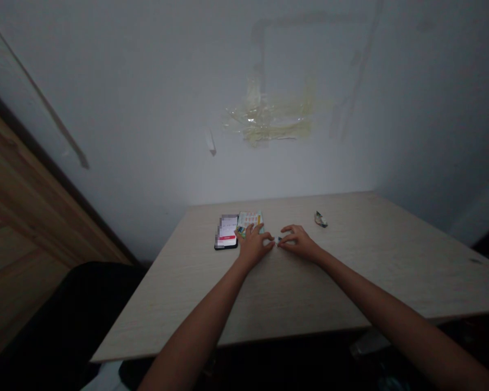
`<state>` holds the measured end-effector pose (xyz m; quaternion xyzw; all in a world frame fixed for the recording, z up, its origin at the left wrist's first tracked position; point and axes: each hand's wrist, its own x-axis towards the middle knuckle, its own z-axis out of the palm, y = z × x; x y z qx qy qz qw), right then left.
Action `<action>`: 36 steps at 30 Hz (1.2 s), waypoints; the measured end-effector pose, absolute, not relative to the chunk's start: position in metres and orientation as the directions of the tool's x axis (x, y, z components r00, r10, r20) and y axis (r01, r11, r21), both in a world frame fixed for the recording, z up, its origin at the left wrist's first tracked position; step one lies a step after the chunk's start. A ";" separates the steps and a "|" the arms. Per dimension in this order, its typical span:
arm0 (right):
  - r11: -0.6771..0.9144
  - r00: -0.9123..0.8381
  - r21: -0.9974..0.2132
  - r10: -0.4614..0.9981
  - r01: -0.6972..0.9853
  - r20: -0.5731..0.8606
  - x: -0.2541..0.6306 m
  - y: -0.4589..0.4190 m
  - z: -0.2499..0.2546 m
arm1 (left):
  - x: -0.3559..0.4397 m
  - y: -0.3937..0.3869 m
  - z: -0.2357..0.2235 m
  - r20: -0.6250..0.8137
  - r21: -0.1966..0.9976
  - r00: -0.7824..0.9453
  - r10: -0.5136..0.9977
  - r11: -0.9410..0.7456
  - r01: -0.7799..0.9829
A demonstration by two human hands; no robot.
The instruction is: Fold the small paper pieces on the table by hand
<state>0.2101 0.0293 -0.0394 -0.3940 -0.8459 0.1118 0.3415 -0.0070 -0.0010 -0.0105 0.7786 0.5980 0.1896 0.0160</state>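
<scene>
Both my hands rest near the far middle of a pale wooden table (350, 282). My left hand (253, 244) and my right hand (298, 241) meet fingertip to fingertip, pinching a tiny light piece (277, 239) between them; I cannot make out what it is. Just behind my left hand lies a colourful printed paper packet (250, 219). To its left a black phone (227, 232) lies flat with its screen lit.
A small folded scrap (320, 219) lies on the table to the right of my hands. A white wall with yellowed tape remains (269, 122) stands behind. A wooden door (20, 228) is at the left, and a dark seat (81, 315) below it.
</scene>
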 end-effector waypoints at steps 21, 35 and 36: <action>0.552 -0.355 -0.555 0.831 0.622 0.427 0.206 0.031 -0.040 | -0.007 0.002 -0.006 0.224 0.266 0.238 0.945 -0.294 0.918; 0.603 -0.399 -0.555 0.797 0.573 0.453 0.209 0.030 -0.038 | -0.004 -0.003 -0.010 0.289 0.268 0.164 0.943 -0.245 0.932; 0.598 -0.394 -0.556 0.800 0.577 0.453 0.209 0.030 -0.039 | -0.004 -0.002 -0.010 0.287 0.268 0.182 0.940 -0.261 0.927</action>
